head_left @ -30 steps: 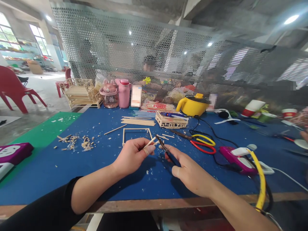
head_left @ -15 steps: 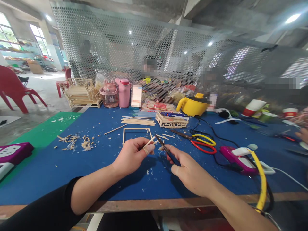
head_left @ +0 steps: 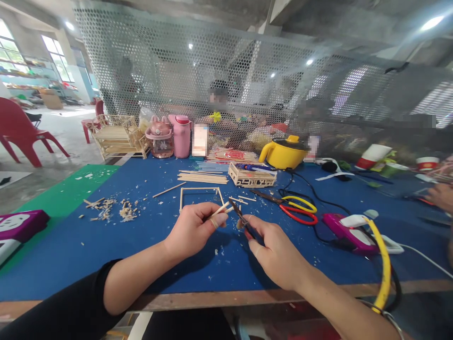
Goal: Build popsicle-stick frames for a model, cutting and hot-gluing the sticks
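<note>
My left hand [head_left: 198,229] pinches thin wooden sticks [head_left: 221,209] between thumb and fingers, their pale tips pointing up to the right. In my right hand [head_left: 279,248] is a pair of cutting pliers [head_left: 243,218] with dark handles, fingers wrapped round them. The jaws of the pliers are close to the stick tips; whether they touch, I cannot tell. Just beyond my left hand lies a wooden stick frame [head_left: 200,189], its near side hidden by that hand. Short cut pieces [head_left: 247,199] of stick are scattered beyond the pliers.
Scissors [head_left: 299,210] with red and yellow handles lie to the right, near a purple-and-white device [head_left: 348,231]. Farther back are a stick bundle [head_left: 203,177], a wooden tray [head_left: 251,177] and a yellow pot [head_left: 285,153]. Wood scraps [head_left: 111,208] lie left. Another person's hand [head_left: 440,196] shows at the right edge.
My right hand and the pliers have shifted slightly, with the fingers wrapped differently round the handles. My left hand stays nearly still. The other person's hand at the right edge has moved inward.
</note>
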Tool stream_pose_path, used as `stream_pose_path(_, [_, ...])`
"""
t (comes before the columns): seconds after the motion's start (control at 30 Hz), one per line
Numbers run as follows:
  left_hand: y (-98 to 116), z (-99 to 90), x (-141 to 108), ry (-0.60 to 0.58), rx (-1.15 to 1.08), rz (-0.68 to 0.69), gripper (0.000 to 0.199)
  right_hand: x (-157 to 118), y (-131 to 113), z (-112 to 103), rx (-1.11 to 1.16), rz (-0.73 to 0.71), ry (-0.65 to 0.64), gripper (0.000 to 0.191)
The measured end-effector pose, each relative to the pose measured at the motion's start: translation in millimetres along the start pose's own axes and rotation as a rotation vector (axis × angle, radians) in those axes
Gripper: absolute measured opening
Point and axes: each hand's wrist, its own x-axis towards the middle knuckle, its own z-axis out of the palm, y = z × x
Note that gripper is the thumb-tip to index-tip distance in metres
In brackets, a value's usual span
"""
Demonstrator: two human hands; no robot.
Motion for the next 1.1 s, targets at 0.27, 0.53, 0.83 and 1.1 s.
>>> stream_pose_path(0.27, [5, -0.7, 0, -0.024, -0.163, 0.022, 0.025, 2, 9, 3, 0.965, 0.194, -0.486, 0.031])
stream_pose_path(0.53, [13, 2.4, 2, -0.112, -0.628, -0.159, 0.034, 6, 8, 23, 1.354, 0.146, -0.650, 0.036])
stream_pose_path(0.83, [6, -11.7, 10, 0.052, -0.227, -0.116, 0.028, 18, 13, -10, 0.425, 0.067, 0.187, 0.035])
stream_pose_path(1.1, [4, -4.5, 9, -0.039, -0.354, -0.188, 0.039, 12, 19, -18, -0.144, 0.088, -0.044, 0.077])
